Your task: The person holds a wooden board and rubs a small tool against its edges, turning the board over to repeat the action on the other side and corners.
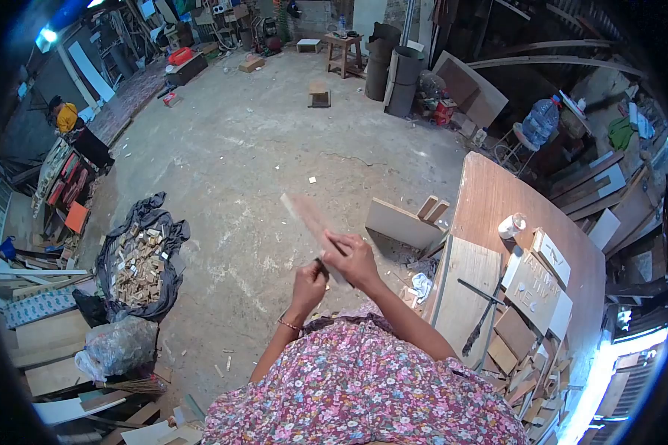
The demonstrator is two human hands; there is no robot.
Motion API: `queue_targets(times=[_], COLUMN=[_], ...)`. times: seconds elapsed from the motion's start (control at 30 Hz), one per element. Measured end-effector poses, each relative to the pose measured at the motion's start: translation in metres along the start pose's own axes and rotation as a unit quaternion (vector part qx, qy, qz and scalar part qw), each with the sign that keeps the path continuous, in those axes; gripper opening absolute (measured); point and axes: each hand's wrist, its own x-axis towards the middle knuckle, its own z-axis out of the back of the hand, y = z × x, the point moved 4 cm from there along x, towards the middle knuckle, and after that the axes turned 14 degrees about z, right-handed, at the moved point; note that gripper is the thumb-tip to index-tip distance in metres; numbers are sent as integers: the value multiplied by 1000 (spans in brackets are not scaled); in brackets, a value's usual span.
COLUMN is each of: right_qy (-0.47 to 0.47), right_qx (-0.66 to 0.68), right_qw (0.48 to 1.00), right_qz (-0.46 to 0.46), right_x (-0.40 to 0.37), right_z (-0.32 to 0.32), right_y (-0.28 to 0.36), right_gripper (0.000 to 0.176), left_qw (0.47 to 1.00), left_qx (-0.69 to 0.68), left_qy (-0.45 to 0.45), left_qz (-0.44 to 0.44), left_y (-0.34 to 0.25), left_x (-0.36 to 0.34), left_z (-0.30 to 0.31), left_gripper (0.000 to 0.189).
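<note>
My right hand (351, 259) grips a flat wooden piece (308, 216), which slants up and to the left in front of my body. The piece is smeared by motion at its far end. My left hand (309, 285) is closed just below and left of it, at the lower edge, around something dark and small that I cannot make out. A bracelet is on the left wrist. Both hands are close together above the floral cloth (364, 378) I wear, over the concrete floor.
On the right stands a wooden table (490, 185) with a white jar (512, 225), a clamp (482, 291), cut letters and wood scraps. A black sheet heaped with wood offcuts (138, 271) lies at left. A person in yellow (67, 117) is far left. A low stool (319, 94) stands ahead.
</note>
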Motion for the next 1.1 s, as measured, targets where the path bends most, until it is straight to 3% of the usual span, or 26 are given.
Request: queue_targets(times=[0.07,0.17,0.23,0.3,0.4,0.53,0.63,0.7,0.77,0.8,0.9,0.97,1.03,1.1], right_qy=[-8,-7,9,22,25,-2,19,15,8,21,-6,13,-4,28], right_qx=[4,29,8,-12,85,108,82,61,19,133,149,184,130,126], right_qw=[999,999,1000,999,995,991,995,998,1000,990,983,974,989,988], right_qz=[-37,-16,3,26,-46,-73,-44,-24,18,-50,-108,-131,-67,-83], right_x=[7,2,-11,-12,-5,8,-2,-11,-14,-13,4,8,7,-5], right_z=[2,1,-1,-1,0,5,5,1,-1,0,3,5,7,7], right_y=[-12,-6,4,8,-6,-13,-9,-12,-14,-15,-29,-28,-21,-9], right_gripper=[48,48,47,47,45,48,48,48,48,49,49,48,42,42], left_qw=[1000,1000,996,994,998,996,999,996,996,998,999,991,988,976], left_qx=[15,23,-34,-74,-69,-56,-10,13,39,26,28,81,103,143], left_qy=[11,14,-52,-61,-12,62,22,-58,-69,-54,6,-17,-57,-139], left_qz=[-2,-2,69,60,8,43,39,60,28,-2,-22,-103,-101,-91], left_y=[-13,-11,3,4,-3,-17,-9,5,-3,-9,-26,-39,-36,-29], left_x=[-5,-2,5,9,3,-8,-4,8,3,1,-10,-13,-9,-4], left_z=[-4,-3,6,10,3,-11,-6,6,4,2,-8,-11,-7,-2], left_gripper=[11,11,11,12,11,12,14,10,9,9,7,6,5,2])
